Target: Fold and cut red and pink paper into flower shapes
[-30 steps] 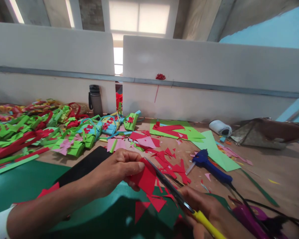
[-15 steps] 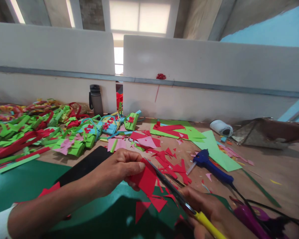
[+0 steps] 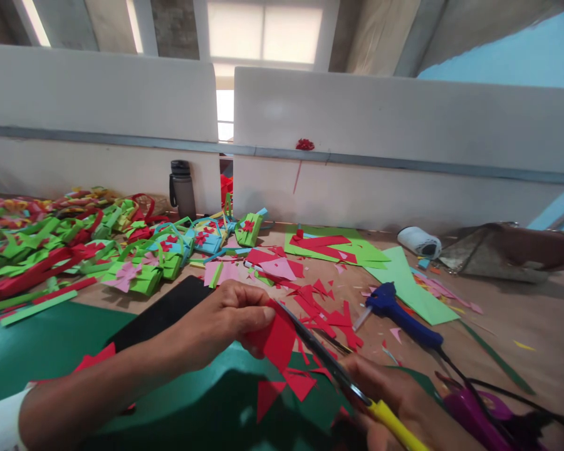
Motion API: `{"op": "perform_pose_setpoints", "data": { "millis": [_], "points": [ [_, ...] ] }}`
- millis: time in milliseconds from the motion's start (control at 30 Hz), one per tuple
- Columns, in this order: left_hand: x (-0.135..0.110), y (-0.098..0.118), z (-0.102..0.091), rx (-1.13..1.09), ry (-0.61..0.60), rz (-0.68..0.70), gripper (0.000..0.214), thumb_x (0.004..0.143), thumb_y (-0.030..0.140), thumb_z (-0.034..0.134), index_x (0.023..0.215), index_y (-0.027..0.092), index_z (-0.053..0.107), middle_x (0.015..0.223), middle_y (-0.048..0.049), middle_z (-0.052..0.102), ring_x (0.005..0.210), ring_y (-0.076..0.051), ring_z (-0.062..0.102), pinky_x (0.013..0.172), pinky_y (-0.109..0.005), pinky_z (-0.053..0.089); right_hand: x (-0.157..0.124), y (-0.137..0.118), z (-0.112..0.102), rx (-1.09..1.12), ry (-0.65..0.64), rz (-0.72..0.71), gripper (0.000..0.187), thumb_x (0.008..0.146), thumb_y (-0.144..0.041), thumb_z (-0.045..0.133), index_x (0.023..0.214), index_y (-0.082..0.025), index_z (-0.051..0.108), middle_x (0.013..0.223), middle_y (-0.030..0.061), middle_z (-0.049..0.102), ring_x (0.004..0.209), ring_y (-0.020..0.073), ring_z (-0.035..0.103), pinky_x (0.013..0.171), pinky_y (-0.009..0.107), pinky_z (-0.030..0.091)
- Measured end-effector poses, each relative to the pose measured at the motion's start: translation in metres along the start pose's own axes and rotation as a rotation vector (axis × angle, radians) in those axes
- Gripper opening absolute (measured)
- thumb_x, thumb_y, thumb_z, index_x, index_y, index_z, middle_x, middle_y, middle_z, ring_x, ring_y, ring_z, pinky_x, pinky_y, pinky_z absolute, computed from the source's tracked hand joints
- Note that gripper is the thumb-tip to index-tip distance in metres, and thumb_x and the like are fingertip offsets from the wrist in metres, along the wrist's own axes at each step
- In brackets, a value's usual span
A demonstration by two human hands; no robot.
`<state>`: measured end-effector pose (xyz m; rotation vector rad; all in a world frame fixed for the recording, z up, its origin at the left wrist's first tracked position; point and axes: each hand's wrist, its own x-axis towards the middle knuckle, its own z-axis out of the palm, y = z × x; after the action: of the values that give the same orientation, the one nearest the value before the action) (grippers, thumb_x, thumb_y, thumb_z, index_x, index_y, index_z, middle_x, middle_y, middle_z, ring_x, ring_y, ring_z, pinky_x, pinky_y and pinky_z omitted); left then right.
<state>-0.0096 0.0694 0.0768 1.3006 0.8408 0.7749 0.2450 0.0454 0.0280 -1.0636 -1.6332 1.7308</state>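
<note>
Between thumb and fingers, my left hand (image 3: 230, 316) pinches a folded piece of red paper (image 3: 278, 343). My right hand (image 3: 395, 401) is closed round the yellow handle of a pair of scissors (image 3: 326, 357). The blades lie along the upper right edge of the red paper, with their tips close to my left thumb. Red paper offcuts (image 3: 301, 382) lie just below and beyond the held piece, on a green mat (image 3: 183, 401). Part of the scissors' handle is hidden by my right hand.
Paper baskets (image 3: 136, 275) with flowers crowd the left side. A black flat object (image 3: 164, 310) lies under my left forearm. On the right are a blue glue gun (image 3: 402, 313) with its cable, green sheets (image 3: 418, 288) and a bag (image 3: 502, 250). A bottle (image 3: 183, 191) stands behind.
Almost nothing differs. The whole view has shifted very slightly; both hands keep the same hold on the red paper and the scissors.
</note>
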Motion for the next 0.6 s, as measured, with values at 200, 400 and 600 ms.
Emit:
{"op": "perform_pose_setpoints", "data": {
  "millis": [200, 400, 600],
  "points": [
    [0.003, -0.002, 0.002, -0.039, 0.03, -0.032, 0.019, 0.076, 0.028, 0.061, 0.063, 0.014, 0.062, 0.057, 0.001, 0.059, 0.051, -0.009, 0.053, 0.053, -0.021, 0.042, 0.003, 0.0, -0.001, 0.013, -0.011, -0.008, 0.036, 0.072, -0.053, 0.068, 0.077, -0.018, 0.062, 0.068, 0.0004, 0.061, 0.071, 0.0193, 0.061, 0.067, 0.03, 0.05],
    [0.002, 0.0, 0.001, 0.006, 0.035, -0.028, 0.021, 0.072, 0.03, 0.063, 0.058, 0.015, 0.06, 0.052, 0.0022, 0.055, 0.048, -0.01, 0.051, 0.053, -0.022, 0.042, 0.003, -0.008, 0.001, -0.03, -0.065, -0.054, 0.038, 0.072, -0.054, 0.068, 0.082, -0.018, 0.064, 0.07, 0.0016, 0.063, 0.069, 0.0196, 0.061, 0.067, 0.032, 0.049],
    [0.003, -0.002, 0.0, -0.007, 0.024, -0.021, 0.019, 0.073, 0.027, 0.062, 0.059, 0.015, 0.06, 0.052, 0.0024, 0.056, 0.048, -0.009, 0.051, 0.052, -0.022, 0.042, 0.004, -0.007, 0.0, 0.055, -0.044, 0.017, 0.044, 0.076, -0.061, 0.058, 0.076, -0.018, 0.064, 0.065, 0.0014, 0.061, 0.066, 0.0187, 0.06, 0.065, 0.031, 0.049]
  ]
}}
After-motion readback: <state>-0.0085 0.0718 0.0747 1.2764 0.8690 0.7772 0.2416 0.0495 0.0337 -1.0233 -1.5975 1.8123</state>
